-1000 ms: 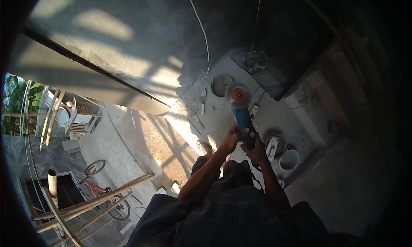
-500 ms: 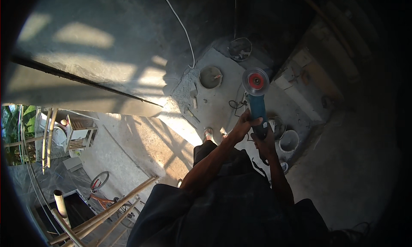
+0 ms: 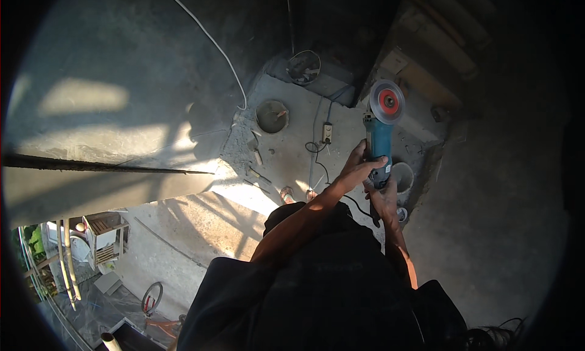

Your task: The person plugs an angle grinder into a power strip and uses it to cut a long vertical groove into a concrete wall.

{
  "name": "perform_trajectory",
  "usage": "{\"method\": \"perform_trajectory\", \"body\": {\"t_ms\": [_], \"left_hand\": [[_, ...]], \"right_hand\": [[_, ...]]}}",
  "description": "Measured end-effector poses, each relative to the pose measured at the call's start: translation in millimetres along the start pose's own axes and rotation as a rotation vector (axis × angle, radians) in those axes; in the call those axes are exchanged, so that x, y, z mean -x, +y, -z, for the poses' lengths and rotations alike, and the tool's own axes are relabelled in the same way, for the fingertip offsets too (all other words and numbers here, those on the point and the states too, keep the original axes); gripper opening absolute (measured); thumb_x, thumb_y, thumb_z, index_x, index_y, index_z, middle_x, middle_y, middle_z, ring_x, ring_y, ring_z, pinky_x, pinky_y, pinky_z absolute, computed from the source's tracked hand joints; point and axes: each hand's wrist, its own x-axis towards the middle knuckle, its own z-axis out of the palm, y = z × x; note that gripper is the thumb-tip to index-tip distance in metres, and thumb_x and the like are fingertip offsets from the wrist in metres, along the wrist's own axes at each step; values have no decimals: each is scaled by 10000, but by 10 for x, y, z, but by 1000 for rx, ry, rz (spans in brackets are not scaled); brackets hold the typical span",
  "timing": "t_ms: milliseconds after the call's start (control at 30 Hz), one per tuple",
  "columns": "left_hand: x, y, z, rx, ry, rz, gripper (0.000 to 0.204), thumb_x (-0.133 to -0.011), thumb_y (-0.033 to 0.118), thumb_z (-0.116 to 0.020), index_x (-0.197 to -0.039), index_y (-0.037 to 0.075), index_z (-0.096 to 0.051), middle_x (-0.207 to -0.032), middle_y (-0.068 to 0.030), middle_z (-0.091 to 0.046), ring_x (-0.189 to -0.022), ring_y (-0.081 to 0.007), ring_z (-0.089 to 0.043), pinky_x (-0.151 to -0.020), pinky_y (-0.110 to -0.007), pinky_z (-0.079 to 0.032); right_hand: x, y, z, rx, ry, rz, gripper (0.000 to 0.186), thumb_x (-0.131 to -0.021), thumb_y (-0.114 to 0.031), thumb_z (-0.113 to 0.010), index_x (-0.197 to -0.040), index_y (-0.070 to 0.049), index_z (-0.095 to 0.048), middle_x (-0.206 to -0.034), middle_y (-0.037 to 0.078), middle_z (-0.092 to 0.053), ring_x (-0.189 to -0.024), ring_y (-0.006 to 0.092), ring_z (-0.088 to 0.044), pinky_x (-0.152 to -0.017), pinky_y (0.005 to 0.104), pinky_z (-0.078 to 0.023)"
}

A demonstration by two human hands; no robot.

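Observation:
Both hands hold a teal angle grinder [image 3: 379, 138] out in front of me, its disc end pointing away. A round cutting disc [image 3: 397, 114] with a red centre is mounted at its far end. My left hand [image 3: 359, 168] is closed round the middle of the body, thumb across the top. Underneath the rear end, my right hand [image 3: 384, 200] grips the dark handle, its fingers partly hidden. A black cord [image 3: 359, 208] hangs near the rear of the grinder. On the floor, a power strip [image 3: 327, 132] lies left of the tool with cords running from it.
A bucket of grey mix [image 3: 272, 116], a trowel [image 3: 256, 153] and another tool [image 3: 259, 174] are on the floor ahead. Farther off stands a bucket of rubble [image 3: 303, 67]. A pale bucket [image 3: 402, 178] is beside my right hand. A white cable [image 3: 210, 37] hangs along the wall; a bicycle [image 3: 152, 299] is lower left.
The view has shifted, and the grinder now appears farther right with its disc turned slightly. The power strip has come into clearer sight. Both hands keep their hold.

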Motion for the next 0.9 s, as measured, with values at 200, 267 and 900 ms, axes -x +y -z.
{"method": "perform_trajectory", "body": {"t_ms": [200,267,900], "left_hand": [[-99,258,-6,-140,-232,-109,612,-936,451,-681,-1361,42,-519,-1206,-157,-656,-1113,-258,-632,-956,-370,-488],[-112,503,101,-321,-230,-87,547,-954,450,-654,-1315,50,-562,-1165,-155,-680,-1082,-250,-650,-921,-370,-499],[885,-1559,3106,-1119,531,194,269,-722,-14,-577,-954,55,-695,-950,-151,-722,-918,-339,-704,-827,-419,-564]], "right_hand": [[172,-396,36,-118,114,54,468,-893,-161,-775,-1228,-18,-481,-757,9,-579,-554,90,-528,-476,246,-425],[142,-476,78,-158,157,108,392,-905,-160,-766,-1166,-36,-502,-723,2,-570,-531,95,-515,-468,253,-397],[-1263,44,868,-130,278,3,392,-863,-124,-793,-1132,-40,-522,-741,19,-587,-528,116,-533,-501,275,-439]]}}
